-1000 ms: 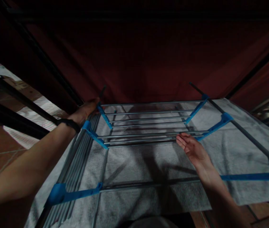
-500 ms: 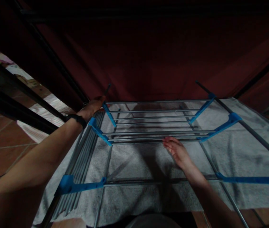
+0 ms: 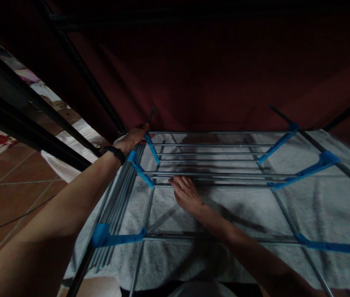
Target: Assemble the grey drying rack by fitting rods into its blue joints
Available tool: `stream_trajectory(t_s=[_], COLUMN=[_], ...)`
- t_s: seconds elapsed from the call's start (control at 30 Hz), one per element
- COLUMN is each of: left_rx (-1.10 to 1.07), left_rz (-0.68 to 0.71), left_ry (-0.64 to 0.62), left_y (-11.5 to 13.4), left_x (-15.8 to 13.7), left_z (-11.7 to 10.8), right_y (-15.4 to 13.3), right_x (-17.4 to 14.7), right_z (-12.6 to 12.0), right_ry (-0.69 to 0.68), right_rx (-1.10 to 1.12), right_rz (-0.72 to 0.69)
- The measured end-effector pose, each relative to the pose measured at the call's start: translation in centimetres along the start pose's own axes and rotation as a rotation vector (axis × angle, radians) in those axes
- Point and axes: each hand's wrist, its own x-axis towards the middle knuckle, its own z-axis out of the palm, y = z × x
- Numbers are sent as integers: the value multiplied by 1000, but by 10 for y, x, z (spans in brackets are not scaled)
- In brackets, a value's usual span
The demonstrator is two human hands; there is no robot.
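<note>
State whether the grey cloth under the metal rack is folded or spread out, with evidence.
Spread out: the grey cloth stretches beneath the metal rack and the grey rods at left, showing only shallow creases.

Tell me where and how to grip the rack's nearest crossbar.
Probably best: take the crossbar along its bare stretch left of the right forearm, from above on the near side, closing around it. It is a thin, straight tube running left to right between blue brackets, with no crossbar nearer.
</note>
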Motion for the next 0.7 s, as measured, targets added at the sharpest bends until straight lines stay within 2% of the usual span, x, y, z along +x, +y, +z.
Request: stream_trajectory(t_s=[0.23,0.4,0.7], left_rx=[-3,12,-10], left_rz=[1,-7,-14], left_ry=[7,12,19], left_y=[-2,1,0], left_x=[3,-1,0], left_z=[1,2,3], right_y=[6,6,7], right_x=[21,36,36], right_z=[19,15,6], right_ry=[-90,-195,-224], right_rx=[-90,-117,-87], right_rz=[57,98,98])
